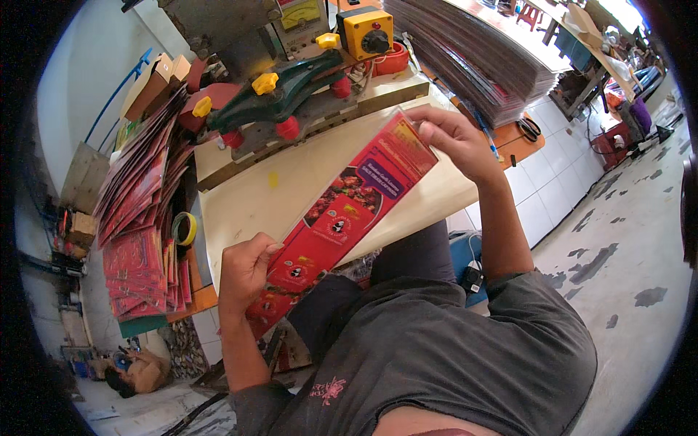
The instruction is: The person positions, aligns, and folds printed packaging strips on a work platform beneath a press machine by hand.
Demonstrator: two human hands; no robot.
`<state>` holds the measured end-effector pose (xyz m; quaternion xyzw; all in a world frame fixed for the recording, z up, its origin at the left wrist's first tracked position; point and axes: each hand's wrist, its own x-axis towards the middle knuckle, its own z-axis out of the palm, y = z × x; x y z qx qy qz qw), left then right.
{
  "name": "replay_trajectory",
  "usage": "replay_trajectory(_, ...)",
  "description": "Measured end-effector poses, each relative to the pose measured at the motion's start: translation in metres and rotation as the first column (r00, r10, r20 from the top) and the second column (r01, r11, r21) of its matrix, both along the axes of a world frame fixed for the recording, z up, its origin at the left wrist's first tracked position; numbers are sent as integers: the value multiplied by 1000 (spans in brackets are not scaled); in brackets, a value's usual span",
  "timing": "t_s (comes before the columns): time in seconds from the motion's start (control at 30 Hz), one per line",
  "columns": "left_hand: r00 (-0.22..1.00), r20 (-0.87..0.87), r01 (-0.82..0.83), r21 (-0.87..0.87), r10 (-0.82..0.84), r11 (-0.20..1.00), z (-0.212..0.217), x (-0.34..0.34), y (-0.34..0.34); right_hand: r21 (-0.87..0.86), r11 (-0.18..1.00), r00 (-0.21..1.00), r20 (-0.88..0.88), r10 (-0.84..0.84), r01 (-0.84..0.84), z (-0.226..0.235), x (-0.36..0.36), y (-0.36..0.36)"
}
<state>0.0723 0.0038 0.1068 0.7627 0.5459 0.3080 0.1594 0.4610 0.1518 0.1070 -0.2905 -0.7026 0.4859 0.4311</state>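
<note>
A person seen from above holds a long, flat red printed carton [342, 211] with both hands, stretched at a slant over the pale counter [247, 196] and the person's lap. The left hand [243, 272] is clenched around the carton's lower end, thumb on its printed face. The right hand [454, 134] pinches the upper end between fingertips and thumb. The carton shows a food picture and round emblems on red, with a purple patch near the middle.

Behind the carton, at the far edge of the counter, stands a press machine [291, 94] with a dark green arm, yellow and red knobs, and a yellow switch box [366, 30] beside it. To the person's left lies a fanned stack of red flat cartons [142, 232], with a roll of yellow tape [185, 228] just beside it. To the right, behind the right hand, rises a tall pile of dark sheets [472, 54]. A pair of scissors [528, 129] lies on an orange surface near that pile.
</note>
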Motion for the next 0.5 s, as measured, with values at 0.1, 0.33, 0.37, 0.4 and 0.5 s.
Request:
replay_trajectory(0.1, 1000, 15, 4, 24, -4, 1000, -3, 4, 3, -203, 970, 990, -52, 129, -137, -5, -10, -2)
replay_trajectory(0.33, 927, 41, -369, 268, 372, 890, -7, -28, -2, -308, 946, 963, -210, -168, 98, -26, 26, 8)
replay_trajectory(0.37, 908, 84, -412, 348, 409, 842, -13, -41, -3, -308, 946, 964, -208, -166, 97, -34, 35, 10)
replay_trajectory(0.4, 907, 85, -415, 347, 413, 841, -17, -49, -5, -296, 949, 944, -268, -194, 110, -42, 43, 12)
replay_trajectory(0.5, 821, 237, -563, 488, 520, 667, -30, -69, -9, -307, 940, 907, -337, -253, 148, -50, 61, 9)
